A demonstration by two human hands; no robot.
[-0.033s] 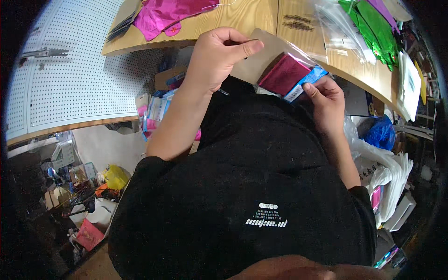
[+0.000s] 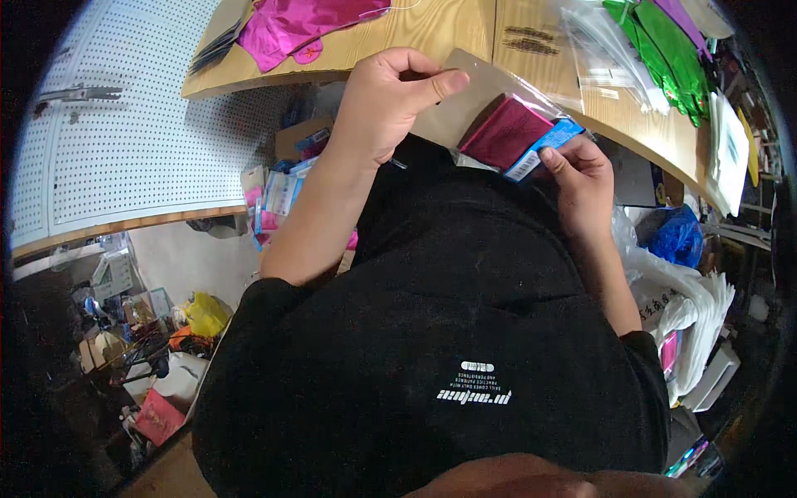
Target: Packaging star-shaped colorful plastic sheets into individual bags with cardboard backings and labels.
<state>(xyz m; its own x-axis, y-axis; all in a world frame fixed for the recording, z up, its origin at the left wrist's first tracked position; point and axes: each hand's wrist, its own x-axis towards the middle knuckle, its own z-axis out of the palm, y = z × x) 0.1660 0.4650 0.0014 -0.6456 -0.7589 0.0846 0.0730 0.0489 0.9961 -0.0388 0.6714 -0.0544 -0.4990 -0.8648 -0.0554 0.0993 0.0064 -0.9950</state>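
In the head view, the left hand (image 2: 386, 104) pinches the upper edge of a clear plastic bag (image 2: 477, 87) between thumb and fingers, just over the near edge of the wooden table (image 2: 448, 29). The right hand (image 2: 581, 183) grips the bag's lower end — a folded dark red piece (image 2: 505, 133) with a blue card (image 2: 544, 148) sits inside. Pink foil (image 2: 303, 29) and green foil (image 2: 664, 50) lie on the table, well apart.

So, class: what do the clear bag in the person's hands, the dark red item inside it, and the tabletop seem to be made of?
Clear bag: thin glossy plastic film, see-through with glare.
Dark red item: probably metallic foil, going by its faint sheen; fabric is possible.
Tabletop: pale wood or wood-look laminate, with visible grain lines.
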